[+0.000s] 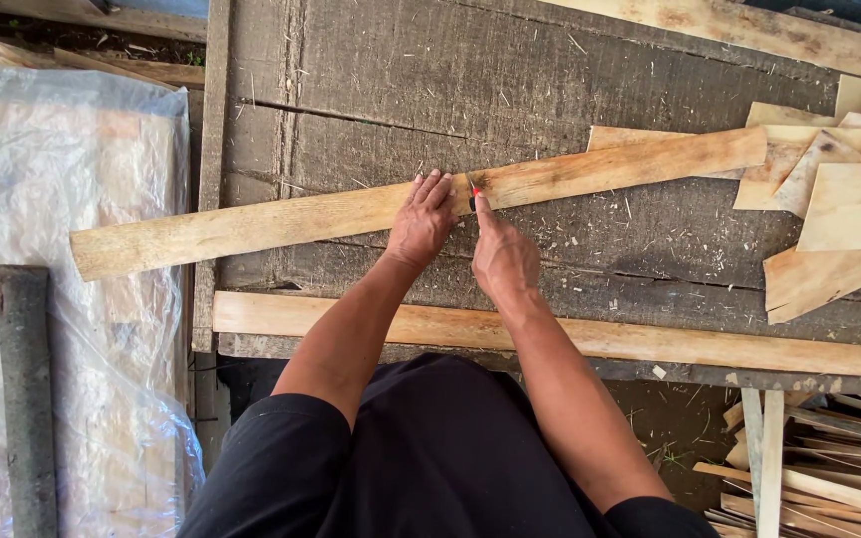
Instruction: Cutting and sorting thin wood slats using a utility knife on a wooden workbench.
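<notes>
Marking goes best with the long pale rough-sawn wooden plank (351, 211) pinned flat across the grey weathered workbench (510, 80). The left hand (421, 221) presses it, fingers spread flat, gripping nothing. The right hand (502, 257) pinches a small red-tipped pencil (473, 193) upright on the plank; I judge steady downward pressure matters.

Place: a rough woodworking shop, seemingly open-air.
Bench: weathered grey plank workbench (550, 80), strewn with sawdust and splinters.
Stock: long pale wooden slats (301, 219) lie across it.
Offcuts: cut wood pieces (839, 199) piled right; thin strips (809, 478) on dirt below.
Cover: clear plastic sheeting (62, 249) left.
</notes>
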